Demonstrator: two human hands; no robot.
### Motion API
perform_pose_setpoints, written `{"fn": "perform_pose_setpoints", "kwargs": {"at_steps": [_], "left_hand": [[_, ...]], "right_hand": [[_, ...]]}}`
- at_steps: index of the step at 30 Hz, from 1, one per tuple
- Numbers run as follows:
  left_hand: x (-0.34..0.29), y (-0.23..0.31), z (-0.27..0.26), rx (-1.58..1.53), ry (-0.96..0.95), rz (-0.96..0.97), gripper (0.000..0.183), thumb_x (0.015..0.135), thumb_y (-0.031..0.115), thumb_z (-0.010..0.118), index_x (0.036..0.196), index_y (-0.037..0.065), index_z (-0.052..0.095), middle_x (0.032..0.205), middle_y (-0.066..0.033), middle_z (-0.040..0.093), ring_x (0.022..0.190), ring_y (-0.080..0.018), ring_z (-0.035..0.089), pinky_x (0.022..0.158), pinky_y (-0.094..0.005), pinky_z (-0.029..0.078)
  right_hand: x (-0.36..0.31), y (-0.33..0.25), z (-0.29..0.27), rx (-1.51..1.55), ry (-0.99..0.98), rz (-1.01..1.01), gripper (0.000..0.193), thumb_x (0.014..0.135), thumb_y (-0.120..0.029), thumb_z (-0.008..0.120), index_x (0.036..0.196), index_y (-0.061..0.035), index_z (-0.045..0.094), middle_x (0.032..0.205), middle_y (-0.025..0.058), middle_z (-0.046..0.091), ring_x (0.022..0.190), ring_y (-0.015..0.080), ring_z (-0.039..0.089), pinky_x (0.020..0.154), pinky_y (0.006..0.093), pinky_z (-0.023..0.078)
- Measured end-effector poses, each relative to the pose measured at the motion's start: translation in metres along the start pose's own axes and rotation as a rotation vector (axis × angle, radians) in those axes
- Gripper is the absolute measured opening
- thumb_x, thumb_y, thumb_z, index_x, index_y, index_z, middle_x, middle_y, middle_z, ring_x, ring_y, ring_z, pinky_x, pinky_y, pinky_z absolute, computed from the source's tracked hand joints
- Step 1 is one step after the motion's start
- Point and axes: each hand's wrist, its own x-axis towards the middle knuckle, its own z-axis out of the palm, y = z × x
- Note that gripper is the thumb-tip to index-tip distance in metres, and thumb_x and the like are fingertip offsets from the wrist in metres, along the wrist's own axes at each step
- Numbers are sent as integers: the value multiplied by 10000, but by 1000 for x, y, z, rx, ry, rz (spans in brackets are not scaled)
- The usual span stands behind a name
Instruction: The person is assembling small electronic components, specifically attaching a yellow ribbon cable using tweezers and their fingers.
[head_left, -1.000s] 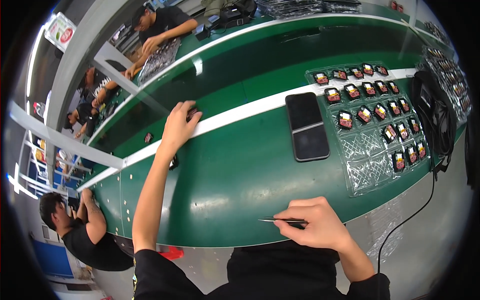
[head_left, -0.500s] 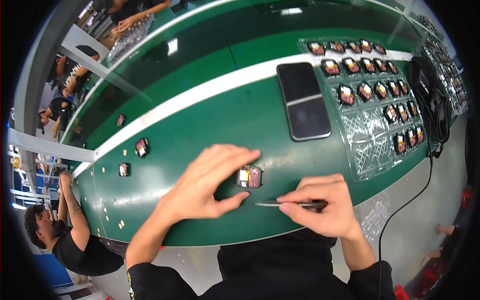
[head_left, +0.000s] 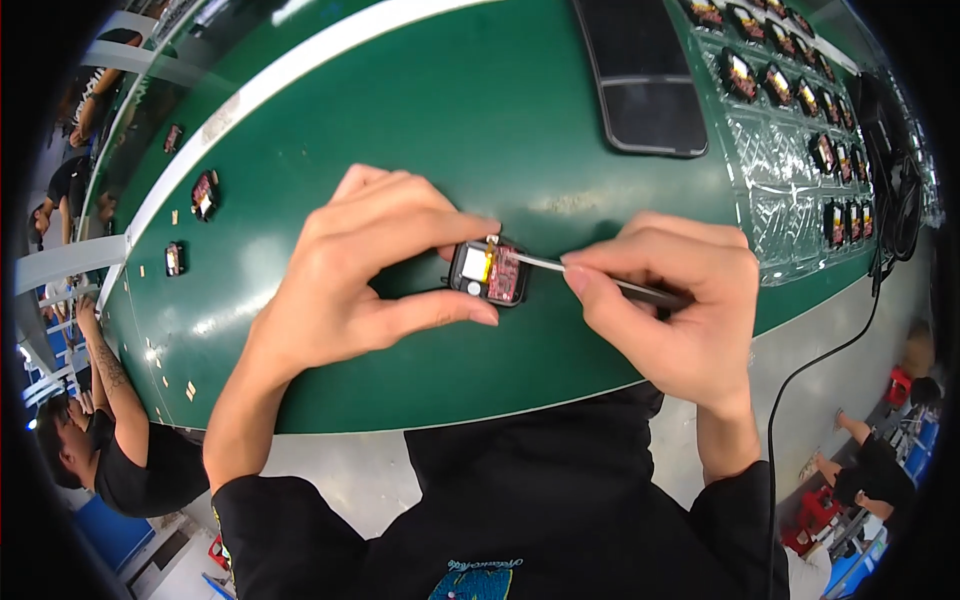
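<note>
A small black electronic device [head_left: 488,275] with an open case lies on the green bench in front of me. Inside it show a red circuit board, a white block with a yellow strip and a round white part. My left hand [head_left: 365,265] grips the case between thumb and fingers at its left, near and far edges. In my right hand [head_left: 675,300] is a pair of tweezers [head_left: 540,262], pinched between thumb and fingers and pointing left. Their tip reaches over the circuit board; whether it touches is too small to tell.
A black flat two-part device [head_left: 655,115] rests at the back. On the right, clear plastic trays [head_left: 765,165] hold several similar units, beside black cables [head_left: 895,215]. Loose units [head_left: 204,195] and small pale pieces [head_left: 190,390] lie on the left, where a co-worker [head_left: 120,440] sits.
My view has tilted downward. My left hand has closed on the device's case, and my right hand has brought the tweezers' tip from beside the device over its circuit board.
</note>
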Motion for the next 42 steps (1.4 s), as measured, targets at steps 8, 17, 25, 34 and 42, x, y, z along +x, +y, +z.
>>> {"fn": "perform_pose_setpoints", "kwargs": {"at_steps": [8,17,25,34,42], "left_hand": [[0,-2,5,3,0,-14,655,633,377,1003,1140,-1,832,909,-61,749,792,-203,656,844,-363,444],[-1,-3,5,14,19,-50,680,613,429,1009,1110,6,816,869,-38,719,716,-168,529,759,-332,418],[2,-3,3,39,-2,-33,665,618,433,1009,1094,12,811,845,-27,699,706,-161,516,749,-322,405],[3,-11,-5,-22,-84,-15,714,605,484,985,1100,-4,825,896,-47,748,726,-160,560,761,-331,394],[4,-16,-8,-30,-131,38,735,626,505,967,1109,-30,823,954,-73,783,817,-197,669,802,-354,401]], "right_hand": [[3,4,4,-99,-12,-79,77,837,40,826,913,31,831,675,48,675,539,66,552,497,233,342],[1,7,4,-170,20,-167,126,804,54,843,926,20,841,685,42,675,512,64,529,486,227,345],[-2,14,15,-303,114,-352,275,716,81,885,979,7,863,758,41,700,517,60,527,451,223,344],[1,10,6,-243,27,-316,220,766,110,847,966,20,857,717,51,696,536,82,578,470,233,381],[1,8,3,-150,-32,-183,178,790,111,827,948,31,848,682,52,691,543,83,596,493,235,392]]}}
